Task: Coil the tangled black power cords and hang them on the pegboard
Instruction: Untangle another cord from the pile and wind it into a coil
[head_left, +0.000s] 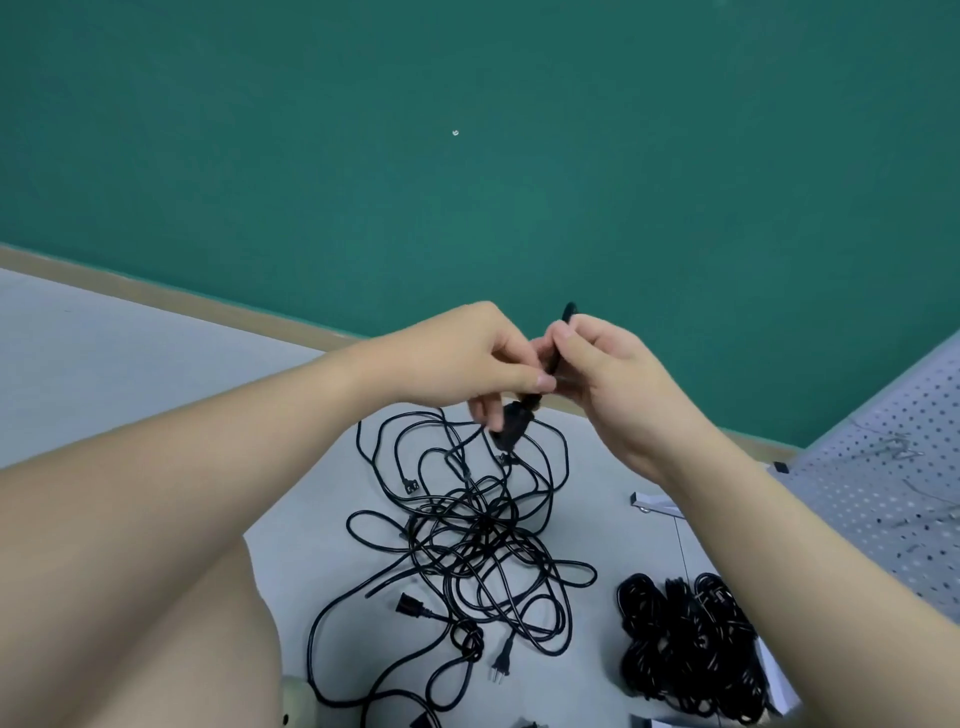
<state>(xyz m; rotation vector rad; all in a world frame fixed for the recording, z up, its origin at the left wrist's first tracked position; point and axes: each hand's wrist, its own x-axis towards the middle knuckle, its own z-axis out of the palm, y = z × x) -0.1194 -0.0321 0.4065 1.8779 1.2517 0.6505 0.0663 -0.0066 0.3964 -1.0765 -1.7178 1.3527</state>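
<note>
My left hand (480, 358) and right hand (602, 374) pinch one cord end (511, 421); some coiled cords (685, 639) lie finished, the tangled cords (467, 535) remain, the pegboard (893, 493) has none hung.

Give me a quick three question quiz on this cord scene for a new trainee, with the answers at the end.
1. True or false: both hands hold a cord up above the tangled cords.
2. The bundle of coiled cords lies on which side of the tangle: A left, B right, C behind?
3. Fill in: the white board with holes at the right edge is the ____.

Key
1. True: the left hand and right hand pinch the held cord.
2. B.
3. Pegboard.
</note>
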